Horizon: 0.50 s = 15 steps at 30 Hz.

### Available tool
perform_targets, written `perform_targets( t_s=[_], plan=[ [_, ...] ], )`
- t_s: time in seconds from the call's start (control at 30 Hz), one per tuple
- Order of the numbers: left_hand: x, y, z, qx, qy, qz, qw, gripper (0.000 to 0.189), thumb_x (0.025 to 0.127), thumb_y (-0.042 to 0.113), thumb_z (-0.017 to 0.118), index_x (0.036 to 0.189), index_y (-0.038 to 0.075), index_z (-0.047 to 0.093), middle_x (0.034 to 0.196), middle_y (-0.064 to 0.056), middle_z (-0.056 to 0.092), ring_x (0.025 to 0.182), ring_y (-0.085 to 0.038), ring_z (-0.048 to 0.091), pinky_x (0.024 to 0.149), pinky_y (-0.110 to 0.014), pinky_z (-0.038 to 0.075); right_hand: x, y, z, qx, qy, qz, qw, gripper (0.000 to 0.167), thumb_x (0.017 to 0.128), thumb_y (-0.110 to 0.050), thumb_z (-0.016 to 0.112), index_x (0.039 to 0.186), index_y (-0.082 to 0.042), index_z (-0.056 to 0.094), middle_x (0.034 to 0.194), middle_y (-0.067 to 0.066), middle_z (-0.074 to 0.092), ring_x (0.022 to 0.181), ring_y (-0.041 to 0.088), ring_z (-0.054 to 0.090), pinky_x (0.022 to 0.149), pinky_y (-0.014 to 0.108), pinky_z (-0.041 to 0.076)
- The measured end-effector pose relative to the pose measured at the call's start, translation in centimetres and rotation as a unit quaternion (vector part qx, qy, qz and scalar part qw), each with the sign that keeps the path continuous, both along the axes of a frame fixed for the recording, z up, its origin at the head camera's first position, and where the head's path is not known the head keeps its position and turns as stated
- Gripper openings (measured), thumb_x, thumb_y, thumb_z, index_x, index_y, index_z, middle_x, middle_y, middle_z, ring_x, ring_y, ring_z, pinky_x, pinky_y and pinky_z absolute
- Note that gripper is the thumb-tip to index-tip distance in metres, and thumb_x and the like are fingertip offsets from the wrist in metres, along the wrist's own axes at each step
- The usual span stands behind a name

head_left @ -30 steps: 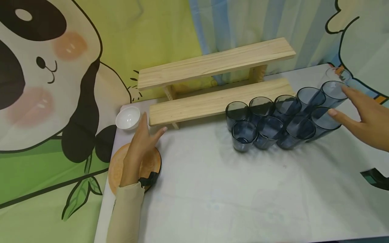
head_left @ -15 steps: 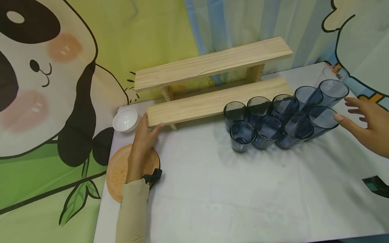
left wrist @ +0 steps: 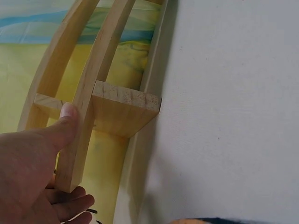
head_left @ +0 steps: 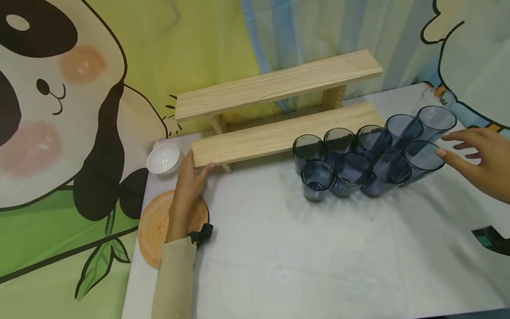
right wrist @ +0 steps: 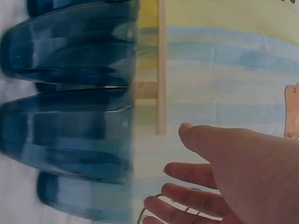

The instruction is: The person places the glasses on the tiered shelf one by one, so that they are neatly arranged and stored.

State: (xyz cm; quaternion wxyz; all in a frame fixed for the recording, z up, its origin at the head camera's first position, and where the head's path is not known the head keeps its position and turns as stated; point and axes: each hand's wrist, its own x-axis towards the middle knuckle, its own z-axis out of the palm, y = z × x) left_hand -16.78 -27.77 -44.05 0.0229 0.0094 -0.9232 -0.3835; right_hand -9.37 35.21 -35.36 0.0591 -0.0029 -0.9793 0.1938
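Observation:
My left hand (head_left: 186,190) pinches the left end of the lower board of a two-tier wooden shelf (head_left: 255,138). In the left wrist view, the thumb lies on the board's edge and the other fingers reach around its end. My right hand (head_left: 480,161) is beside the right end of a cluster of blue-tinted drinking glasses (head_left: 353,175), its thumb tip close to the rim of one glass (head_left: 424,155). Its fingers are spread and relaxed and hold nothing in the right wrist view. The glasses stand upright in two rows in front of the shelf.
A white bowl (head_left: 163,158) stands left of the shelf. A round wooden board (head_left: 153,230) lies partly under the left forearm. Behind the glasses is a clear glass (head_left: 436,95). A black strap end (head_left: 490,239) shows at the right. Printed curtains hang behind the white table (head_left: 299,266).
My left hand has moved onto the shelf's left end and taken hold of it. My right hand has drawn slightly back from the glass rims. The glasses stay in place.

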Motion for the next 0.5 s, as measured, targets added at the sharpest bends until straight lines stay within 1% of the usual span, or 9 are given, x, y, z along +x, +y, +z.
perform_targets(
  t_s=[0.07, 0.13, 0.2, 0.27, 0.4, 0.43, 0.5],
  plan=[
    [0.0, 0.0, 0.1, -0.009, -0.001, 0.002, 1.0000, 0.101, 0.102, 0.053, 0.066, 0.169, 0.003, 0.010, 0.173, -0.025, 0.020, 0.160, -0.041, 0.020, 0.129, -0.059, 0.019, -0.2, -0.3, 0.6, 0.015, 0.004, 0.002, 0.9999, 0.045, 0.110, -0.019, 0.059, 0.137, 0.016, 0.052, 0.136, 0.045, 0.043, 0.115, 0.063, 0.045, 0.088, 0.080, 0.044],
    [0.0, 0.0, 0.1, -0.010, -0.002, 0.003, 0.9999, 0.100, 0.102, 0.053, 0.066, 0.170, 0.004, 0.010, 0.173, -0.024, 0.020, 0.160, -0.041, 0.019, 0.129, -0.058, 0.018, -0.3, -0.7, 1.0, 0.035, -0.011, 0.007, 0.9993, 0.044, 0.110, -0.021, 0.059, 0.134, 0.015, 0.054, 0.134, 0.045, 0.045, 0.114, 0.063, 0.045, 0.087, 0.078, 0.045],
    [0.0, 0.0, 0.0, -0.011, -0.004, 0.001, 0.9999, 0.101, 0.102, 0.053, 0.066, 0.170, 0.005, 0.010, 0.173, -0.023, 0.019, 0.161, -0.040, 0.019, 0.129, -0.058, 0.018, -0.2, -1.1, 1.1, 0.060, -0.033, 0.021, 0.9974, 0.045, 0.108, -0.022, 0.063, 0.131, 0.016, 0.056, 0.130, 0.044, 0.049, 0.111, 0.061, 0.047, 0.084, 0.076, 0.047],
    [-0.1, 0.1, -0.1, -0.008, -0.004, -0.003, 1.0000, 0.102, 0.102, 0.055, 0.065, 0.170, 0.005, 0.008, 0.174, -0.023, 0.018, 0.161, -0.040, 0.018, 0.129, -0.058, 0.018, 0.1, -1.6, 0.9, 0.085, -0.044, 0.040, 0.9946, 0.045, 0.105, -0.022, 0.067, 0.126, 0.016, 0.059, 0.123, 0.042, 0.054, 0.105, 0.058, 0.051, 0.080, 0.071, 0.049],
    [-0.2, 0.1, -0.2, -0.011, -0.006, -0.003, 0.9999, 0.105, 0.101, 0.059, 0.063, 0.170, 0.004, 0.007, 0.174, -0.023, 0.016, 0.161, -0.041, 0.017, 0.129, -0.059, 0.018, 0.5, -2.2, 0.3, 0.117, -0.035, 0.071, 0.9900, 0.045, 0.099, -0.022, 0.075, 0.121, 0.015, 0.062, 0.116, 0.041, 0.061, 0.094, 0.049, 0.057, 0.074, 0.067, 0.051],
    [-0.2, 0.1, -0.2, -0.012, -0.008, -0.002, 0.9999, 0.105, 0.101, 0.060, 0.063, 0.170, 0.004, 0.007, 0.174, -0.023, 0.015, 0.161, -0.041, 0.016, 0.129, -0.059, 0.017, 0.6, -2.3, 0.2, 0.117, -0.026, 0.072, 0.9901, 0.046, 0.099, -0.022, 0.075, 0.121, 0.015, 0.062, 0.116, 0.041, 0.062, 0.094, 0.050, 0.057, 0.075, 0.068, 0.051],
    [-0.1, 0.1, -0.2, -0.015, -0.010, 0.001, 0.9998, 0.105, 0.101, 0.060, 0.063, 0.170, 0.003, 0.008, 0.174, -0.024, 0.015, 0.161, -0.041, 0.016, 0.129, -0.059, 0.018, 0.8, -2.1, 0.0, 0.106, -0.010, 0.063, 0.9923, 0.047, 0.099, -0.021, 0.075, 0.122, 0.016, 0.059, 0.119, 0.041, 0.058, 0.100, 0.052, 0.054, 0.080, 0.070, 0.049]
  ],
)
